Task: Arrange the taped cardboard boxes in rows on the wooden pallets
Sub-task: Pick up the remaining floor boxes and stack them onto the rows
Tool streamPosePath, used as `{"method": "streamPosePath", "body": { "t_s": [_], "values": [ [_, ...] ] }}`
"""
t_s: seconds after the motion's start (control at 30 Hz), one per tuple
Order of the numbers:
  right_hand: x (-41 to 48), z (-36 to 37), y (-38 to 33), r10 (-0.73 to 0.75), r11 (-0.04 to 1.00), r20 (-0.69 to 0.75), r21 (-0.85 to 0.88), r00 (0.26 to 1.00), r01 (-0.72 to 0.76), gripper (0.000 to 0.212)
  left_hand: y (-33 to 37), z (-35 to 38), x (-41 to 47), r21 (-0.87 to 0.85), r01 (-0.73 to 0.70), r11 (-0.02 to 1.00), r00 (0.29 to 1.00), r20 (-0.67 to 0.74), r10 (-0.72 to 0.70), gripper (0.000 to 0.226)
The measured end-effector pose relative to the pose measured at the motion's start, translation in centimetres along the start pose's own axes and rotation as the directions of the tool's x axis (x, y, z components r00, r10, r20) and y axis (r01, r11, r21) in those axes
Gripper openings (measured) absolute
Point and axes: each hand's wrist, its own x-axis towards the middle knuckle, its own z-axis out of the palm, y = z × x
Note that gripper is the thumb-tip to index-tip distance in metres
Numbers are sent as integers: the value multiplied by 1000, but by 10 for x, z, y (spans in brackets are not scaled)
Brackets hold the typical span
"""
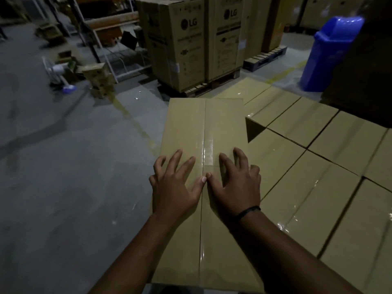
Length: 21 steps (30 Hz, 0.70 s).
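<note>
A long taped cardboard box [191, 124] lies right in front of me, its clear tape running down the middle seam. My left hand [174, 183] rests on its top left of the seam, fingers spread. My right hand [235, 183] rests just right of the seam, fingers spread too, with a dark band on the wrist. The two thumbs touch at the seam. To the right, several taped boxes [314, 158] sit packed in rows at about the same height. The pallet under them is hidden.
Tall LG-printed cartons [182, 39] stand on a wooden pallet [197, 90] ahead. A blue plastic bin [331, 54] stands at the back right. A metal rack [101, 39], a small fan [57, 71] and loose cartons lie at the back left. Grey concrete floor [63, 166] stretches to my left.
</note>
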Motion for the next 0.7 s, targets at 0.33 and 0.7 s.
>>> {"method": "streamPosePath", "body": {
  "t_s": [0.33, 0.7],
  "values": [
    [103, 110, -87, 130, 990, -23, -47, 991, -131, 70, -124, 22, 137, -65, -82, 994, 993, 75, 87, 61],
    [190, 173, -142, 294, 954, -175, 3, 940, -298, 68, -190, 36, 268, -114, -285, 952, 947, 121, 298, 63]
  ]
}}
